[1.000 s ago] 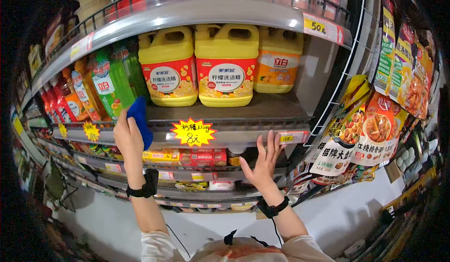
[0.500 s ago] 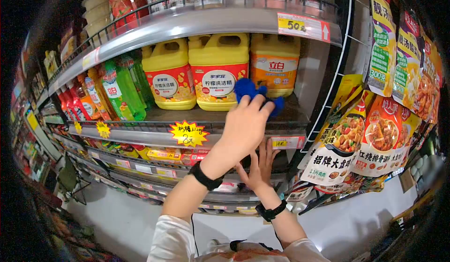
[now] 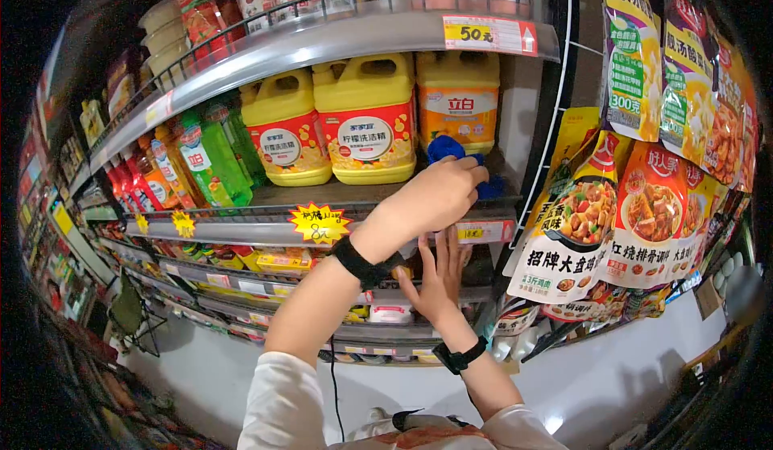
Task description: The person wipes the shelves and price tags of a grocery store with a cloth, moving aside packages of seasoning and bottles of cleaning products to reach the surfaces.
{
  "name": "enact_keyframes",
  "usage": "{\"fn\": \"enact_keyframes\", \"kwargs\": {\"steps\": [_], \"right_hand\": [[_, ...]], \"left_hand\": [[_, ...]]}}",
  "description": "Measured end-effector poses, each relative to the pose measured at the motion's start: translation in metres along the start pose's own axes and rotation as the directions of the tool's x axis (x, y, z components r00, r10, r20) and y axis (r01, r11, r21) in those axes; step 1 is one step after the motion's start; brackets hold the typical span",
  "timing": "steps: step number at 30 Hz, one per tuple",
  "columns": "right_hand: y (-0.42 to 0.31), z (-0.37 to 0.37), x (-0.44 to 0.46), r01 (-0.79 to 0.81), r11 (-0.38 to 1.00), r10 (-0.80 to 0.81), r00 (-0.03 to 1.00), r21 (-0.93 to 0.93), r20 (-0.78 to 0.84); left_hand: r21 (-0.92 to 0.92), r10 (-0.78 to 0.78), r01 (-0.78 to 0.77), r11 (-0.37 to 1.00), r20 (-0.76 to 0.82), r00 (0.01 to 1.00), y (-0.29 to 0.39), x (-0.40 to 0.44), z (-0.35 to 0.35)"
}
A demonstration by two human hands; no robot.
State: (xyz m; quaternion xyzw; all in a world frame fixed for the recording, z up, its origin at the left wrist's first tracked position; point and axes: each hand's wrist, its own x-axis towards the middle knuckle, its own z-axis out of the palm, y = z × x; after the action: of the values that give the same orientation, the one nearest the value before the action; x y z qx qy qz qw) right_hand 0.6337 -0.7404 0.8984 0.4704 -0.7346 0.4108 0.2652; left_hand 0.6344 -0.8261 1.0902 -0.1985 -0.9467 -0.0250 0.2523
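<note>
My left hand (image 3: 431, 200) is closed on a bunched blue cloth (image 3: 445, 149) at the right end of the shelf board (image 3: 346, 196). The cloth lies in front of a yellow jug with an orange label (image 3: 460, 108) and covers part of its base; whether they touch I cannot tell. Two yellow jugs with red labels stand to the left, the nearer one (image 3: 366, 136) just beside the cloth. Below, my right hand (image 3: 439, 285) has its fingers spread upward near the shelf's front edge, beside a price tag (image 3: 481, 232), holding nothing visible.
Green bottles (image 3: 208, 160) stand left of the jugs. Overhead is a shelf with a wire rail and a price label (image 3: 489, 35). Seasoning pouches (image 3: 576, 216) hang close on the right. Lower shelves hold packaged goods, and a folding chair (image 3: 133, 309) stands at left.
My left hand has shifted right along the shelf with the cloth, away from the middle jug. My right hand stays near the shelf edge. The whole view has shifted slightly.
</note>
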Motion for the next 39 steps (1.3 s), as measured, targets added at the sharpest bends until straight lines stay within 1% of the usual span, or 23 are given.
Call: {"fn": "enact_keyframes", "kwargs": {"steps": [4,6,8,10,12,14,15,16,17,18,20,21,22,24,25,27,28,31,33,34,36,38,39], "right_hand": [[0.009,-0.007,0.001,0.038,0.999,-0.038,0.999,-0.024,0.031],[0.007,-0.012,0.000,0.053,0.999,-0.052,0.997,-0.011,0.063],[0.007,-0.012,-0.001,0.053,0.999,-0.053,0.997,-0.008,0.053],[0.004,-0.010,0.001,0.047,0.999,-0.047,0.998,0.001,0.029],[0.002,-0.011,0.002,0.046,0.999,-0.046,0.999,0.019,0.018],[0.002,-0.006,-0.001,0.038,0.999,-0.039,0.999,0.023,0.004],[0.002,-0.004,-0.001,0.036,0.999,-0.036,0.999,0.022,-0.011],[0.001,-0.003,-0.001,0.032,0.999,-0.031,0.999,0.032,-0.015],[0.001,-0.003,0.000,0.028,1.000,-0.028,1.000,0.012,-0.014],[0.002,-0.004,-0.001,0.026,1.000,-0.026,1.000,-0.011,-0.009],[0.004,-0.004,-0.001,0.044,0.999,-0.044,0.999,-0.003,-0.025],[0.004,-0.007,0.000,0.035,0.999,-0.035,0.999,0.005,-0.001],[0.004,-0.008,0.000,0.026,1.000,-0.027,0.999,0.013,0.022],[0.005,-0.007,0.000,0.030,1.000,-0.031,0.999,0.008,0.013],[0.005,-0.006,0.000,0.037,0.999,-0.037,0.999,0.004,0.003],[0.004,-0.003,0.000,0.030,1.000,-0.030,1.000,0.008,-0.009],[0.003,-0.002,0.000,0.027,1.000,-0.027,1.000,0.014,-0.013],[0.001,-0.001,-0.001,0.001,1.000,-0.001,1.000,0.016,0.009],[0.001,-0.003,-0.001,0.015,1.000,-0.015,1.000,0.001,0.014],[0.001,-0.005,0.000,0.026,1.000,-0.026,1.000,-0.011,0.010],[0.002,-0.008,0.000,0.036,0.999,-0.036,0.999,-0.006,0.018],[0.003,-0.011,0.001,0.054,0.999,-0.054,0.998,-0.007,0.014],[-0.001,-0.013,0.001,0.046,0.999,-0.046,0.999,-0.001,0.017]], "left_hand": [[0.008,-0.080,0.081,0.997,-0.087,0.993,-0.004,-0.015,-0.007],[0.298,-0.391,0.347,0.889,0.103,0.914,-0.003,-0.030,-0.028],[0.314,-0.510,0.482,0.818,0.008,0.860,-0.017,-0.043,-0.031],[0.331,-0.508,0.462,0.823,0.064,0.859,-0.020,-0.043,-0.032],[0.396,-0.359,0.269,0.878,0.173,0.917,-0.017,-0.040,-0.026],[0.312,-0.292,0.238,0.920,0.140,0.946,-0.015,-0.033,-0.015],[0.238,-0.095,0.084,0.968,0.034,0.995,-0.016,-0.029,-0.009],[0.182,0.102,-0.086,0.980,-0.082,0.991,-0.018,-0.028,-0.005],[0.222,0.053,-0.056,0.973,0.021,0.998,-0.021,-0.032,-0.003],[0.222,0.049,-0.054,0.974,0.028,0.998,-0.017,-0.036,-0.006],[0.195,-0.216,0.231,0.953,-0.097,0.972,-0.007,-0.047,-0.016],[0.395,-0.312,0.282,0.875,0.012,0.950,-0.011,-0.052,-0.023],[0.414,-0.330,0.326,0.850,-0.066,0.942,-0.016,-0.055,-0.026],[0.416,-0.448,0.370,0.831,0.105,0.888,-0.018,-0.054,-0.036],[0.416,-0.443,0.365,0.833,0.106,0.890,-0.018,-0.052,-0.034],[0.176,-0.117,0.118,0.977,-0.011,0.993,-0.014,-0.044,-0.023],[0.155,-0.118,0.111,0.982,0.037,0.992,-0.008,-0.036,-0.018],[0.155,-0.056,0.058,0.986,-0.019,0.998,-0.001,-0.030,-0.005],[0.198,0.018,0.026,0.980,-0.217,0.976,-0.005,-0.035,-0.003],[0.193,0.017,0.026,0.981,-0.216,0.976,-0.004,-0.038,-0.005],[0.155,-0.379,0.386,0.909,-0.075,0.923,0.002,-0.043,-0.013],[0.242,-0.394,0.385,0.890,-0.014,0.919,-0.006,-0.038,-0.013],[0.306,-0.323,0.296,0.905,0.041,0.945,-0.012,-0.034,-0.008]]}}
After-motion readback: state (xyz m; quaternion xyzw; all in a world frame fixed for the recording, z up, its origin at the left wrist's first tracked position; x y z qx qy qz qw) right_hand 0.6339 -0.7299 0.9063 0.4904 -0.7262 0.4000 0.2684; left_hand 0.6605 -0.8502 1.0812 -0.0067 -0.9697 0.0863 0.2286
